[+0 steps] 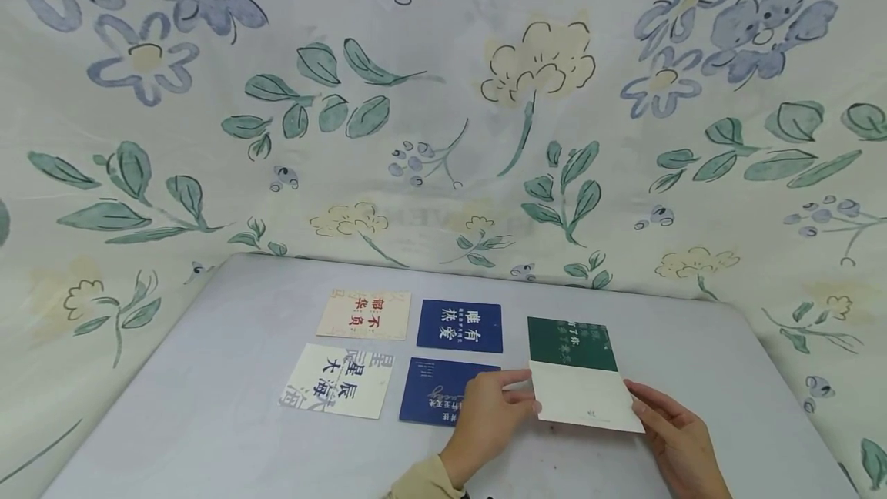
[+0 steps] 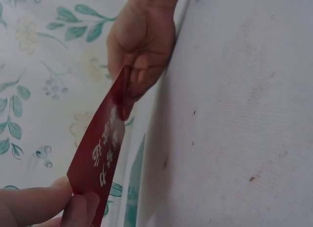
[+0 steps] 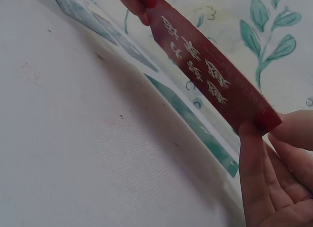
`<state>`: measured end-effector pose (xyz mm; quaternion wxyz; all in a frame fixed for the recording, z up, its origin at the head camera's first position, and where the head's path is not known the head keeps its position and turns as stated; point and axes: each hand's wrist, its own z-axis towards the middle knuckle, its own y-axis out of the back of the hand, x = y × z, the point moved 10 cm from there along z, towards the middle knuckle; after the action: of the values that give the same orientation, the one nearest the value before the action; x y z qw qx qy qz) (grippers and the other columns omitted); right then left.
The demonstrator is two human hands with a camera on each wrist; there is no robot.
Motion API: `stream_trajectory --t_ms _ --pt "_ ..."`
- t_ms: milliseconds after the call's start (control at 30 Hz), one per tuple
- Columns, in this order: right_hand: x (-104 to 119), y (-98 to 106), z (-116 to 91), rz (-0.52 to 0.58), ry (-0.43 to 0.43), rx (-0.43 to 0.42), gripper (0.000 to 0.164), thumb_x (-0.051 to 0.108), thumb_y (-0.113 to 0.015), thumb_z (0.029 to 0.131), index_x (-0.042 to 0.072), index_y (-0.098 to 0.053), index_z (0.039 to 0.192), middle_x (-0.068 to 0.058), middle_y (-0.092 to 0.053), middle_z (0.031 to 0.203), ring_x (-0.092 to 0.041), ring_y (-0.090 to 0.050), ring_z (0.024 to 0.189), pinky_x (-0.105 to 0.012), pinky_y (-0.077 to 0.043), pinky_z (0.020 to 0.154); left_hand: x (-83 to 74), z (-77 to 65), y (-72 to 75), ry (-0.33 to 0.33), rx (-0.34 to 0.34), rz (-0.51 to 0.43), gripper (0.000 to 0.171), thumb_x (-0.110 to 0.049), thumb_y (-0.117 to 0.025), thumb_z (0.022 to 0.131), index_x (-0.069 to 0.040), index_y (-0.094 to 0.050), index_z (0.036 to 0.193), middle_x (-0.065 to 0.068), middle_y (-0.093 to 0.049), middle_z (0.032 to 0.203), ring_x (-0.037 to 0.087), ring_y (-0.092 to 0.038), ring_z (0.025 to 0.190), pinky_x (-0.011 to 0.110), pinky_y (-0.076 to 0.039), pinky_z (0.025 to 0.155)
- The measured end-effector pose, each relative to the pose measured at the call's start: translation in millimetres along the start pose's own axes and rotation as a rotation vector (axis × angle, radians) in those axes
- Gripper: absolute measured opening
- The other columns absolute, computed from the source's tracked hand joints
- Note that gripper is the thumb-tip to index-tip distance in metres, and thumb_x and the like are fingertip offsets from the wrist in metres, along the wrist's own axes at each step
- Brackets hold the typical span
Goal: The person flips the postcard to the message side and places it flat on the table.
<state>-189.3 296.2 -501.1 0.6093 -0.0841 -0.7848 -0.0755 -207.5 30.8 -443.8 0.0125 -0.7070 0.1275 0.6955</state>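
Observation:
Both hands hold a card (image 1: 582, 400) up by its side edges; its white face shows in the head view. Seen from the wrists, its other face is a red card front (image 3: 210, 73) with pale characters. My left hand (image 1: 488, 414) pinches the left edge between thumb and fingers. At the right edge, my right hand (image 1: 682, 437) pinches it likewise. Just beyond lies a green card (image 1: 571, 337) with lettering, its near part hidden behind the held card. A dark blue card (image 1: 424, 399) lies left of my left hand, which partly covers it.
More cards lie on the white tabletop (image 1: 229, 376): another blue card (image 1: 431, 339), a cream card (image 1: 395, 318) with red characters, and a white card (image 1: 367, 399) with blue characters. A floral cloth (image 1: 443, 206) hangs behind the table and along its sides.

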Motion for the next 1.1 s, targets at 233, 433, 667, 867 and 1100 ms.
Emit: stream_trajectory --t_ms 233,433,667,867,1100 --pt "0.8 2.8 -1.0 -0.210 -0.015 -0.053 0.060 0.032 -0.072 0.080 0.004 -0.051 0.129 0.010 -0.061 0.116 0.002 -0.058 0.098 -0.012 -0.046 0.081 -2.5 -2.9 -1.0 -0.006 0.002 0.069 0.043 0.001 -0.074 0.072 0.006 -0.062 0.113 0.009 -0.070 0.092 0.009 -0.068 0.075 0.022 -0.053 0.063" --pt "0.7 5.5 -2.2 -0.306 -0.019 -0.121 0.050 0.026 -0.072 0.080 0.006 -0.055 0.124 -0.002 -0.061 0.119 0.000 -0.060 0.094 -0.013 -0.048 0.078 -0.7 -5.4 -1.7 0.004 0.006 0.157 0.041 0.002 -0.074 0.070 0.006 -0.064 0.110 0.006 -0.070 0.084 0.003 -0.063 0.066 0.019 -0.049 0.053" --pt "1.9 3.0 -1.0 -0.447 0.006 -0.126 0.046 0.028 -0.072 0.081 0.008 -0.058 0.120 -0.008 -0.060 0.120 -0.006 -0.060 0.091 -0.014 -0.049 0.075 -2.5 -5.2 -4.1 -0.056 -0.005 0.300 0.036 0.002 -0.072 0.071 0.006 -0.065 0.106 0.008 -0.069 0.085 -0.002 -0.056 0.059 0.018 -0.045 0.051" --pt "2.3 -0.4 -1.0 -0.540 0.024 -0.138 0.040 0.022 -0.070 0.082 0.007 -0.059 0.118 -0.011 -0.061 0.118 -0.015 -0.060 0.093 -0.016 -0.050 0.074 -0.2 -5.9 -5.1 -0.064 -0.011 0.388 0.033 0.001 -0.070 0.072 0.004 -0.067 0.105 -0.004 -0.063 0.068 0.000 -0.048 0.052 0.019 -0.040 0.047" --pt "-0.2 -2.1 -5.3 -0.570 -0.011 -0.114 0.036 0.017 -0.067 0.084 0.004 -0.058 0.117 -0.013 -0.060 0.115 -0.021 -0.059 0.093 -0.023 -0.053 0.074 -0.5 -6.9 -4.8 -0.069 -0.017 0.440 0.031 -0.001 -0.071 0.071 0.003 -0.068 0.102 -0.008 -0.059 0.060 0.001 -0.046 0.050 0.019 -0.038 0.048"
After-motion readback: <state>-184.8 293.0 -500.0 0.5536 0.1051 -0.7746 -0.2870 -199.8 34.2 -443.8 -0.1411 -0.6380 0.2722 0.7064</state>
